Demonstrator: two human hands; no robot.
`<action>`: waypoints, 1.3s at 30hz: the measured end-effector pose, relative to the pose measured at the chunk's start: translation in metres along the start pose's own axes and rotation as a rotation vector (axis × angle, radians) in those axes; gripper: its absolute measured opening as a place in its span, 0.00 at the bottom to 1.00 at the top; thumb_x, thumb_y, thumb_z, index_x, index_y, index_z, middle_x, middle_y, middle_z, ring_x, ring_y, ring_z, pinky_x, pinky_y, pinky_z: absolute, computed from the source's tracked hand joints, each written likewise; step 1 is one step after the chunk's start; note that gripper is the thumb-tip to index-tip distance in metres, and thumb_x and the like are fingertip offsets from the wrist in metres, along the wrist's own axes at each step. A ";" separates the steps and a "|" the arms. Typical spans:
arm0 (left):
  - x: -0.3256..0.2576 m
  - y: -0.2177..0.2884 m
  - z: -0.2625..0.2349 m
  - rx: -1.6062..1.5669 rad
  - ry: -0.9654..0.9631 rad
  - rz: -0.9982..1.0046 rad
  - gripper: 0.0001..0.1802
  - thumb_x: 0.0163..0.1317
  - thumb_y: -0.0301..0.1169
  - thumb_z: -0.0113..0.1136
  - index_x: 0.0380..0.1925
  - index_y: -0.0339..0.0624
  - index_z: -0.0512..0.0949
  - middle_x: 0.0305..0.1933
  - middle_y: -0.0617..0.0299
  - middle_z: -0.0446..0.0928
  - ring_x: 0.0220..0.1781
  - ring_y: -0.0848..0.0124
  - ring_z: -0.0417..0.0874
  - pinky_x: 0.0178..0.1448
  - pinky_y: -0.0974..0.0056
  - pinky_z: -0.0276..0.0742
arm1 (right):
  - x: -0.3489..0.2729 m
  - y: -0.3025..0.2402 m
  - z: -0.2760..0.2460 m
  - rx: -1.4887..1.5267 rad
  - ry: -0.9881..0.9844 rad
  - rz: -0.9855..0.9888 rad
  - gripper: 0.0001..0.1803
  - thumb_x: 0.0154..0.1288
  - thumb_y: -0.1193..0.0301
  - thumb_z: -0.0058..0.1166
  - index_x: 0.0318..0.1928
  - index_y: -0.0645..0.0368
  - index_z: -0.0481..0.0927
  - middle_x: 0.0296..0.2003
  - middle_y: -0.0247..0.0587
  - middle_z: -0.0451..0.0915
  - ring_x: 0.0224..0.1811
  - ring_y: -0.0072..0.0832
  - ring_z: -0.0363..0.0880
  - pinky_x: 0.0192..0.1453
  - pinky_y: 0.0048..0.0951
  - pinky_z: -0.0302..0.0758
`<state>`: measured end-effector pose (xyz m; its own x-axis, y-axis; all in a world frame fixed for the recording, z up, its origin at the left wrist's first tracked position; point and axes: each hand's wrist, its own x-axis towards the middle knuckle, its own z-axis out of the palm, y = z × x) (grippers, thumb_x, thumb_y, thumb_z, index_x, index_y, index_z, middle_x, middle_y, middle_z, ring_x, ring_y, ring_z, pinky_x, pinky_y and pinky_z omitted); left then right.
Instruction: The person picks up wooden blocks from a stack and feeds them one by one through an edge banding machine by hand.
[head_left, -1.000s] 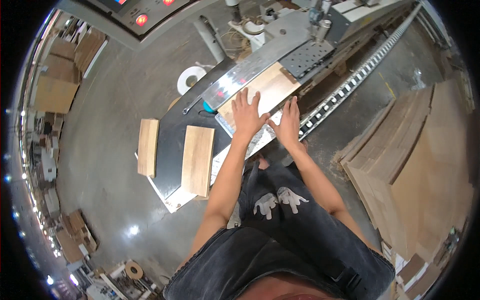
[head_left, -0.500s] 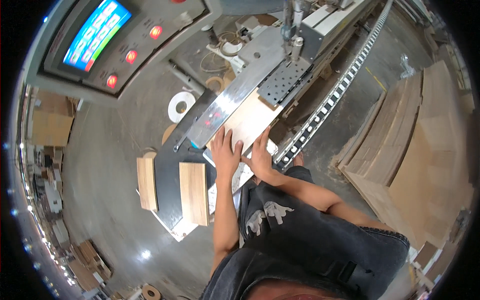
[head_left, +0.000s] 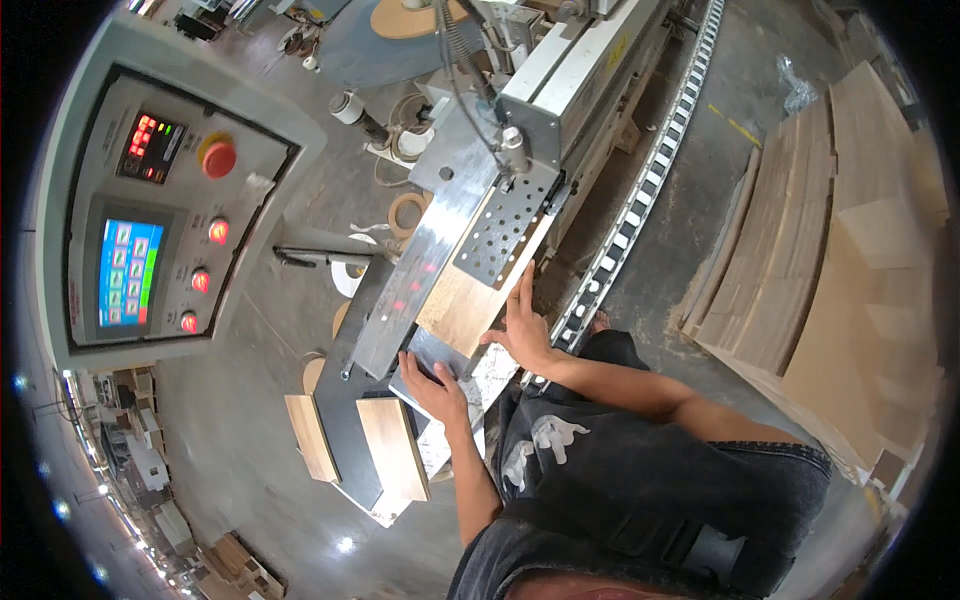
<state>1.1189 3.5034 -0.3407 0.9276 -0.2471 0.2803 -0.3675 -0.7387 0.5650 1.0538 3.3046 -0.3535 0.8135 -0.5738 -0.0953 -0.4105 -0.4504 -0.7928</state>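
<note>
Left hand (head_left: 438, 394): fingers spread and straight, gripping nothing, laid on the grey surface just short of the wooden board's near end.

Right hand (head_left: 525, 332): fingers extended, not closed around anything; thumb at the board's near corner, forefinger along its right edge.

Wooden board (head_left: 462, 310), one: pale, flat, beyond the left fingers and beside the right; far part beneath a perforated plate (head_left: 497, 232).

Metal fence (head_left: 398, 290): long, shiny, ahead of the left fingers, along the board's left side.

Table (head_left: 348, 428): dark top, left of the left fingers, bearing a broad plank (head_left: 391, 448) nearer them and a narrow plank (head_left: 311, 436) farther off.

Roller track (head_left: 640, 208): right of the right fingers.

Control panel (head_left: 185, 215): lit, well left of both hands' fingers.
</note>
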 end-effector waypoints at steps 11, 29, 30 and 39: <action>0.005 -0.019 0.026 0.043 0.142 -0.009 0.38 0.79 0.52 0.51 0.72 0.27 0.67 0.75 0.37 0.68 0.77 0.42 0.69 0.81 0.48 0.60 | 0.060 0.032 -0.065 -0.067 0.046 -0.052 0.69 0.50 0.46 0.79 0.72 0.90 0.53 0.78 0.85 0.24 0.39 0.66 0.88 0.38 0.40 0.87; -0.001 0.000 0.027 0.310 0.220 -0.112 0.41 0.82 0.61 0.36 0.69 0.30 0.70 0.69 0.41 0.75 0.67 0.42 0.76 0.69 0.48 0.71 | 0.143 0.112 -0.150 -0.221 0.182 0.053 0.74 0.53 0.33 0.70 0.79 0.78 0.47 0.82 0.72 0.30 0.57 0.66 0.83 0.47 0.48 0.87; -0.001 0.000 0.028 0.306 0.219 -0.105 0.41 0.82 0.61 0.36 0.69 0.30 0.70 0.69 0.41 0.75 0.67 0.42 0.76 0.69 0.48 0.71 | 0.144 0.111 -0.157 -0.236 0.160 0.102 0.70 0.59 0.34 0.65 0.79 0.78 0.48 0.82 0.74 0.34 0.60 0.67 0.80 0.46 0.47 0.87; -0.021 -0.036 0.014 0.058 0.082 0.027 0.33 0.82 0.46 0.46 0.69 0.23 0.67 0.69 0.35 0.71 0.69 0.39 0.72 0.76 0.46 0.65 | 0.031 0.034 -0.075 -0.221 -0.027 -0.082 0.28 0.76 0.57 0.57 0.66 0.65 0.76 0.63 0.56 0.78 0.66 0.53 0.75 0.68 0.54 0.73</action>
<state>1.1137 3.5261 -0.3773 0.9078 -0.2169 0.3590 -0.3857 -0.7679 0.5114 1.0341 3.2201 -0.3389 0.8572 -0.5121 -0.0548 -0.4208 -0.6351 -0.6477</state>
